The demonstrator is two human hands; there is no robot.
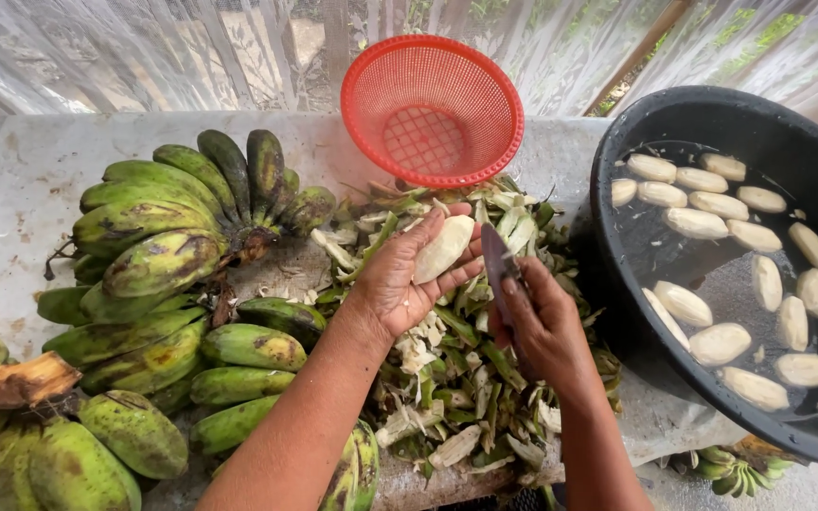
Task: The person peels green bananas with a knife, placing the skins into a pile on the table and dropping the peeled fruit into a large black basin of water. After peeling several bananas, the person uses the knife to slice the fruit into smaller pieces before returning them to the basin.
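Left hand [404, 284] is cupped palm-up around a peeled banana [442, 249] over the peel pile [456, 378], probably so scraps drop there, while the right hand [542, 326] grips a knife [496, 265] blade-up beside it, tub of water [617, 189] within easy reach.

I see soft, even daylight coming through the white netting [97, 47] at the back; it's blown out there and washed pale. No hard shadows, only faint ones under the green bananas [153, 255]. Water in the black tub [617, 180] shows mild sky glare. Center is sharp; I notice wide-angle stretch at the edges, corners slightly soft. Colours are saturated, no motion blur.
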